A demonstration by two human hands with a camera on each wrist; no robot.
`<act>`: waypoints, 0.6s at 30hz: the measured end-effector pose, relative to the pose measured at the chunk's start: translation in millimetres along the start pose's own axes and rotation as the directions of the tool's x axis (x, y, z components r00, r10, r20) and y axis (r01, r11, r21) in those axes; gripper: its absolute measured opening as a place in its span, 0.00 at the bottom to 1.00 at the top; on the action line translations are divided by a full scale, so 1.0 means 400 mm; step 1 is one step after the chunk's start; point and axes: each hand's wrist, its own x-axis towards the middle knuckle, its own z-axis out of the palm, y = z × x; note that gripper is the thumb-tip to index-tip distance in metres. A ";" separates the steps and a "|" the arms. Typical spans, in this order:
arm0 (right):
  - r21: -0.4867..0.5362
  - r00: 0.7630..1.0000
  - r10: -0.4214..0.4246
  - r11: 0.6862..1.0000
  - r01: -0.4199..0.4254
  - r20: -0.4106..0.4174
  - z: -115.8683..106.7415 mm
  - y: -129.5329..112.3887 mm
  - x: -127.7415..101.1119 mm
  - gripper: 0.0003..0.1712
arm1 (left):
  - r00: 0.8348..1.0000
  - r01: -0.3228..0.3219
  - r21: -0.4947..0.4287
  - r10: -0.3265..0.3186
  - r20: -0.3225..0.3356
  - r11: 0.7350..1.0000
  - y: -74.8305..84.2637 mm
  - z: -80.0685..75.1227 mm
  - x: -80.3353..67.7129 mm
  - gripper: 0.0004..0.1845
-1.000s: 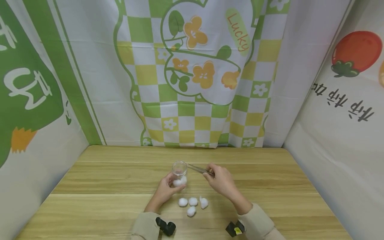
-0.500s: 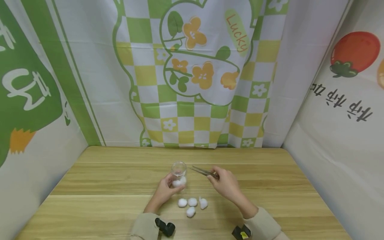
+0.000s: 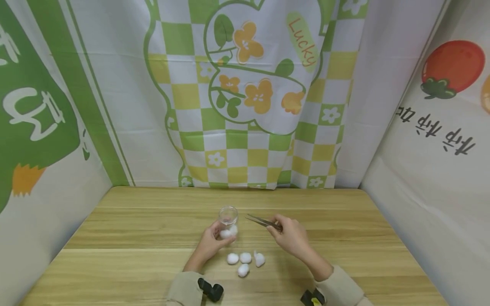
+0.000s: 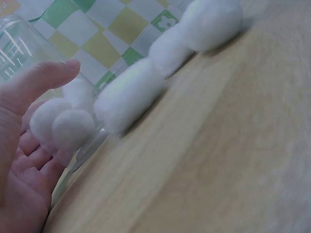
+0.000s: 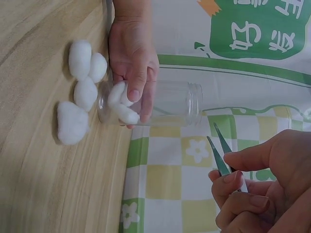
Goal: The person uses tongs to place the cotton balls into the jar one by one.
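Note:
A small clear glass jar [image 3: 228,219] stands upright on the wooden table [image 3: 134,225], with white cotton balls [image 3: 228,232] at its bottom. My left hand [image 3: 212,242] grips the jar [image 5: 160,103] near its base. My right hand [image 3: 289,236] pinches metal tweezers [image 3: 260,221]; their tips [image 5: 214,133] point toward the jar's mouth, a short way to its right, with nothing between them. Several loose cotton balls [image 3: 245,260] lie on the table just in front of the jar, also seen as cotton balls [image 5: 80,87] beside the left hand [image 5: 133,63] and cotton balls [image 4: 160,63].
Printed cloth walls enclose the table: a green-and-yellow checked curtain [image 3: 249,106] at the back, banners at left and right. Bare wood spreads to both sides of the hands and behind the jar.
My right hand has drawn the tweezers back to the right, away from the jar's mouth. The left hand and the jar have stayed put.

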 end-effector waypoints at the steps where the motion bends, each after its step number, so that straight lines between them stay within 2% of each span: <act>1: -0.002 1.000 -0.005 1.000 0.005 0.001 0.000 0.001 -0.001 0.06 | 1.000 0.001 0.000 -0.001 -0.002 1.000 0.001 0.000 0.000 0.27; 6: -0.001 0.995 -0.099 0.995 0.099 0.011 0.000 0.023 -0.002 0.06 | 1.000 0.000 0.004 0.000 0.001 1.000 0.001 0.001 -0.001 0.28; 11: -0.004 0.972 -0.228 0.974 0.228 0.055 0.005 0.061 0.001 0.04 | 1.000 -0.008 0.016 0.008 0.014 1.000 -0.001 -0.001 -0.003 0.32; 18: -0.020 0.946 -0.306 0.951 0.310 0.103 0.009 0.101 0.002 0.03 | 1.000 0.004 0.011 -0.004 0.017 1.000 -0.003 -0.003 0.000 0.32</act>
